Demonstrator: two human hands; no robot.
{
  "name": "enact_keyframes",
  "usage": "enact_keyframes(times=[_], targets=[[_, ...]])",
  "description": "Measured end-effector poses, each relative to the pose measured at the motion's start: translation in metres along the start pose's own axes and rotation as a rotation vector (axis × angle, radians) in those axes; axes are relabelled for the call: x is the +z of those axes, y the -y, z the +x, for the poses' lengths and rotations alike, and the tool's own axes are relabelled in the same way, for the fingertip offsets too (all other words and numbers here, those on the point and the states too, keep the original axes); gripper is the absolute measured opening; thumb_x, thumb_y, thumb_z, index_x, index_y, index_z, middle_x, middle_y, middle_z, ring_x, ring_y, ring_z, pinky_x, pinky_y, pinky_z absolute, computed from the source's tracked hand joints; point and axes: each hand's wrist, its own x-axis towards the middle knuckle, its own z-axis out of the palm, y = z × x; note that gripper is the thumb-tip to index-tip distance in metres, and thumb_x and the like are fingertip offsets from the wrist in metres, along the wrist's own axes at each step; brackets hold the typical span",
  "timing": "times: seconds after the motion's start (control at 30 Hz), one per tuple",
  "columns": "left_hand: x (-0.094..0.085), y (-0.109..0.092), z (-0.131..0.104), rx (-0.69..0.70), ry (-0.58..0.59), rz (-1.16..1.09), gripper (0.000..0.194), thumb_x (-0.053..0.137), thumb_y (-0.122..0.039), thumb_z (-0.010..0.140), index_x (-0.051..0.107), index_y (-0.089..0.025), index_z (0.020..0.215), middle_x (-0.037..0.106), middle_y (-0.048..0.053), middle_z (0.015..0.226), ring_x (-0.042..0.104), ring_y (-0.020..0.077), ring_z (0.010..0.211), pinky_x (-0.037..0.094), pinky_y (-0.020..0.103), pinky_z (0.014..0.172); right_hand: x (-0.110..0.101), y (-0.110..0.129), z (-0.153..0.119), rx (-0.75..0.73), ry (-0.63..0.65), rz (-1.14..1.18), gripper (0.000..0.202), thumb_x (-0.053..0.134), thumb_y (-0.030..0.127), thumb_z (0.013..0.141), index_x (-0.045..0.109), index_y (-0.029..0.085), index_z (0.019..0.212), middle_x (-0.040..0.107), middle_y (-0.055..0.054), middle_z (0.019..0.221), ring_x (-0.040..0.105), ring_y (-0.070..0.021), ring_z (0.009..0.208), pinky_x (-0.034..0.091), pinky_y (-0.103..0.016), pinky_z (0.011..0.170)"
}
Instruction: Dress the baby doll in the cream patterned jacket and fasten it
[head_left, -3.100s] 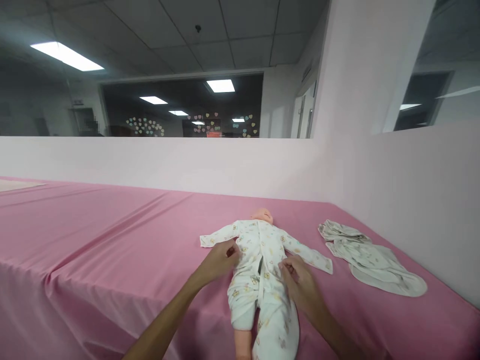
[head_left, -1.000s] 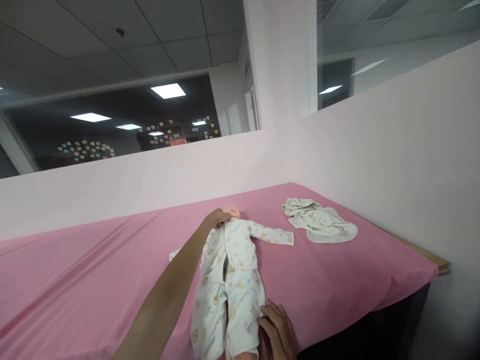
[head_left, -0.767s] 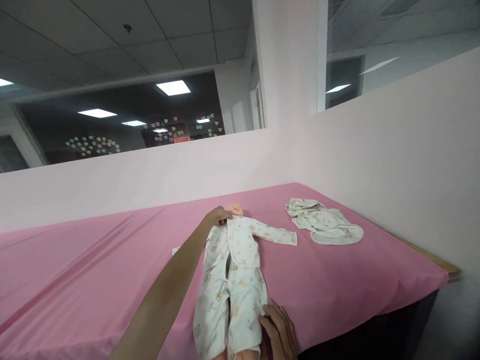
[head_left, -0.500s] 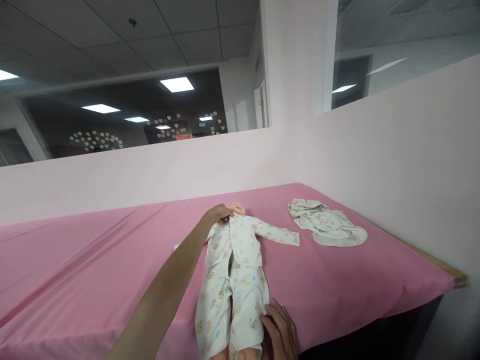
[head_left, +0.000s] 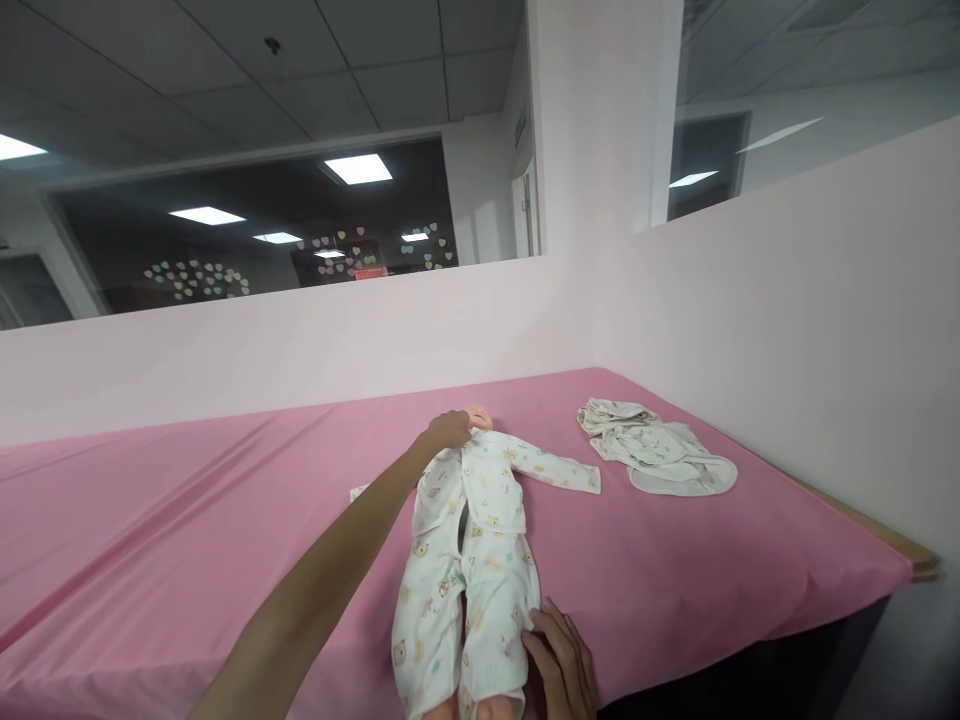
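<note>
A baby doll (head_left: 480, 418) lies on its back on a pink cloth-covered table, head away from me. It wears a white jacket (head_left: 491, 480) and trousers (head_left: 495, 600) printed with small bears. My left hand (head_left: 450, 428) is closed at the jacket's collar beside the doll's chin; its fingertips are partly hidden. At the near end, my right hand (head_left: 561, 655) rests against the outer side of a trouser leg, fingers bent and slightly apart, thumb out of sight. One sleeve stretches out to the right; my left forearm covers most of the other.
Folded white printed baby clothes (head_left: 656, 445) lie on the table's right side. The pink cover (head_left: 225, 520) is wrinkled at left. A low white wall (head_left: 337, 345) with windows bounds the back and right. A wooden edge (head_left: 892, 540) shows at the right.
At the collar my left hand has turned slightly, its back now facing up more and its fingers less visible. My right hand and the doll have stayed put.
</note>
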Motion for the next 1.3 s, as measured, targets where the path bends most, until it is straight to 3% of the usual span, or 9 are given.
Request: enact_keyframes(times=[0.07,0.17,0.27,0.67,0.93,1.13,1.3], targets=[[-0.001,-0.003,-0.006,0.031,0.049,-0.038,0.013,0.061,-0.011,0.070,0.058,-0.017,0.059,0.053,0.000,0.058,0.055,0.0153,0.067,0.034,0.022,0.054,0.001,0.000,0.000,-0.005,-0.003,-0.006,0.030,0.045,0.024,0.092,0.061,0.020,0.117,0.064,-0.011,0.115,0.060,-0.0285,0.116,0.052,-0.046,0.094],[-0.002,-0.004,-0.013,0.035,0.096,-0.114,0.024,0.060,-0.023,0.075,0.050,-0.017,0.055,0.048,-0.001,0.053,0.047,0.0119,0.054,0.034,0.023,0.050,0.001,0.001,-0.001,0.005,0.000,-0.009,0.031,0.044,0.023,0.092,0.061,0.020,0.117,0.064,-0.011,0.115,0.060,-0.0286,0.116,0.052,-0.046,0.094],[0.000,-0.001,-0.017,0.030,0.089,-0.188,0.025,0.059,-0.021,0.074,0.043,-0.018,0.056,0.045,-0.003,0.052,0.044,0.0101,0.050,0.034,0.023,0.048,0.000,0.001,0.000,0.009,0.001,-0.005,0.033,0.042,0.022,0.092,0.061,0.022,0.118,0.065,-0.010,0.116,0.060,-0.0277,0.116,0.053,-0.045,0.094],[0.003,0.012,-0.038,-0.013,0.057,-0.226,0.028,0.056,-0.011,0.065,0.032,-0.020,0.054,0.050,-0.001,0.051,0.062,0.0164,0.062,0.047,0.023,0.053,-0.001,0.001,0.000,0.012,0.017,-0.012,0.031,0.044,0.026,0.093,0.061,0.022,0.119,0.064,-0.010,0.118,0.060,-0.0278,0.117,0.052,-0.044,0.095],[0.009,0.003,-0.035,-0.015,0.000,-0.061,0.009,0.058,-0.012,0.067,0.053,-0.016,0.073,0.054,-0.001,0.057,0.055,0.0132,0.055,0.036,0.022,0.047,-0.002,0.000,0.001,0.000,0.018,-0.016,0.032,0.045,0.028,0.092,0.060,0.023,0.121,0.063,-0.010,0.119,0.061,-0.0282,0.116,0.053,-0.044,0.094],[0.010,-0.004,-0.042,-0.047,-0.093,0.187,0.018,0.055,-0.011,0.073,0.057,-0.015,0.090,0.066,0.007,0.085,0.062,0.0197,0.078,0.041,0.024,0.057,-0.002,0.000,0.002,-0.005,0.010,-0.007,0.032,0.046,0.029,0.092,0.059,0.023,0.121,0.063,-0.010,0.121,0.060,-0.0283,0.116,0.053,-0.044,0.094],[0.023,-0.021,-0.049,-0.069,-0.174,0.434,0.031,0.048,-0.001,0.077,0.054,-0.009,0.107,0.064,0.018,0.101,0.063,0.0291,0.095,0.043,0.032,0.072,-0.002,0.002,0.002,0.005,0.006,-0.021,0.031,0.046,0.023,0.091,0.061,0.022,0.117,0.064,-0.009,0.117,0.060,-0.0271,0.117,0.053,-0.043,0.095]])
